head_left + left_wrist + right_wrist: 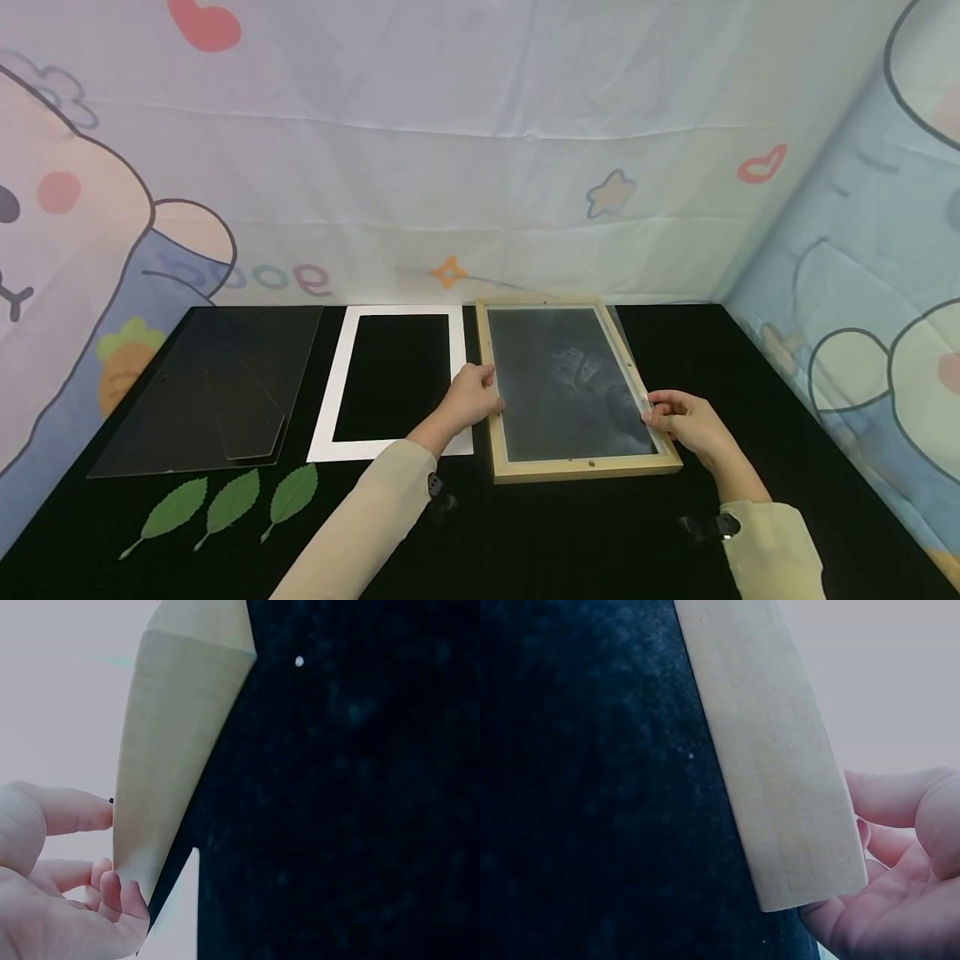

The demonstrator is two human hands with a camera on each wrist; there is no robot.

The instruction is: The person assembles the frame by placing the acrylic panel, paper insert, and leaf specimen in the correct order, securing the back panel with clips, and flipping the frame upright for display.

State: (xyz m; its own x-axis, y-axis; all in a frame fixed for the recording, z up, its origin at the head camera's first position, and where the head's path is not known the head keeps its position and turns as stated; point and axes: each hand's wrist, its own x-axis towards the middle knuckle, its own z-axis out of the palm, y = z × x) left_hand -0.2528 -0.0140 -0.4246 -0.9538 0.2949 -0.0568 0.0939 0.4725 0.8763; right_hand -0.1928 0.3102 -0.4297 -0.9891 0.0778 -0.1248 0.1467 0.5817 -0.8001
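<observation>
The left hand [468, 393] and right hand [686, 421] seem to pinch the pane [555, 400] over the frame [581, 470]; this looks like fitting; next probably needs level lowering.

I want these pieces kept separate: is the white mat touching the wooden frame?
Apart: the head view shows black tabletop between the white mat and wooden frame, above and below the left hand.

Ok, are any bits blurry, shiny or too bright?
Head view: mostly clear, but a cloudy patch on the panel inside the wooden frame, maybe glare or smudges; left wrist view: washed nearly white along the left, with a bluish, soft-looking black tabletop; right wrist view: upper right pale and blank, the tabletop dark, bluish and fuzzy.
</observation>
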